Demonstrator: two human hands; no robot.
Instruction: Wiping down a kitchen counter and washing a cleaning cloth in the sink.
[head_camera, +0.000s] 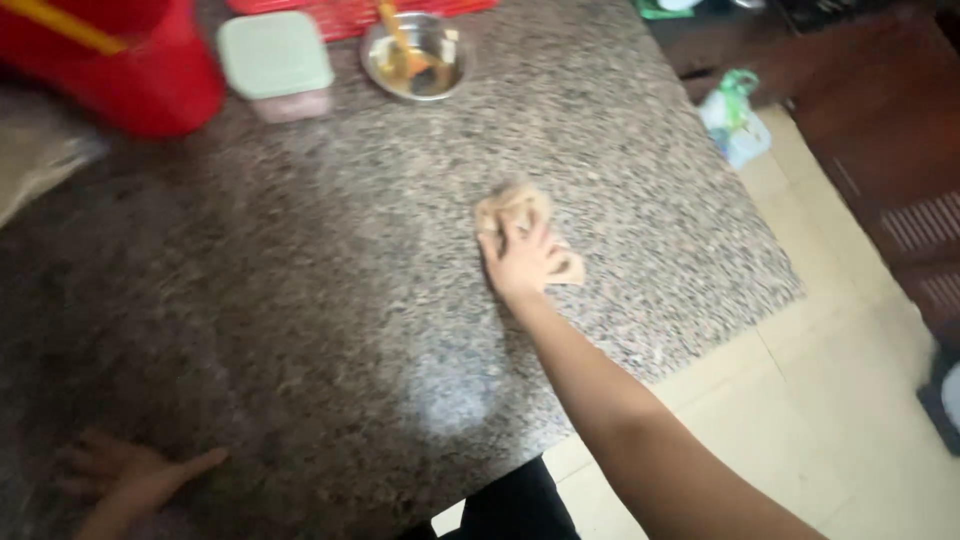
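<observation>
My right hand (520, 260) presses down on a crumpled beige cloth (508, 207) on the speckled granite countertop (330, 260), fingers spread over it, arm stretched out from the lower right. My left hand (130, 475) rests flat on the counter at the near left edge, fingers apart, holding nothing. A wet sheen shows on the stone below the cloth.
At the back of the counter stand a steel bowl (415, 55) with a utensil in it, a pale green lidded box (275, 60) and a red container (120, 60). A plastic bag (735, 120) lies on the tiled floor (860, 400) beside dark wooden furniture (880, 130).
</observation>
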